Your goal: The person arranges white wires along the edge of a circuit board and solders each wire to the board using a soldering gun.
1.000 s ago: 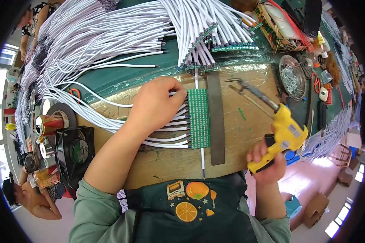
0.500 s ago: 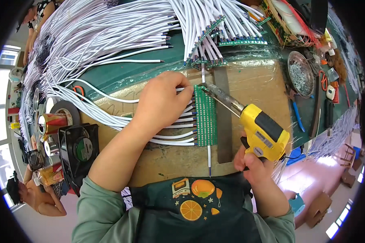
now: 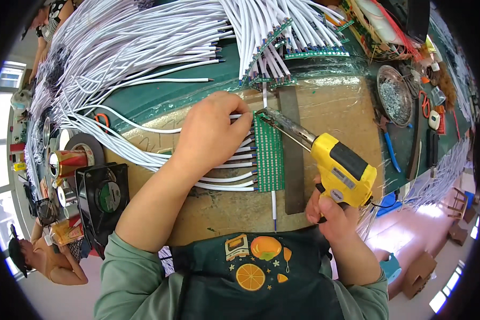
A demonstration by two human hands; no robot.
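Observation:
My left hand (image 3: 212,130) pinches a white cable (image 3: 236,116) near its end, at the upper left corner of a green circuit board panel (image 3: 269,154). Below that hand, several white cables (image 3: 234,188) reach the panel's left edge with their dark tips. My right hand (image 3: 333,213) is wrapped round the handle of a yellow soldering gun (image 3: 346,168) with black grips. The gun's metal tip rests at or just over the panel's top left corner; contact is hard to tell. Single white cable ends show above and below the panel.
A dark metal bar (image 3: 292,160) lies right of the panel on the brown board (image 3: 341,106). A black fan (image 3: 102,197) stands at left. Bundled white cables (image 3: 160,37) fill the back. At right are a metal dish (image 3: 394,96) of small pieces and blue-handled pliers (image 3: 392,152). Other people sit at far left.
The soldering gun and my right hand have shifted very slightly left and up. My left hand keeps its pinch on the cable, and the panel looks almost unmoved.

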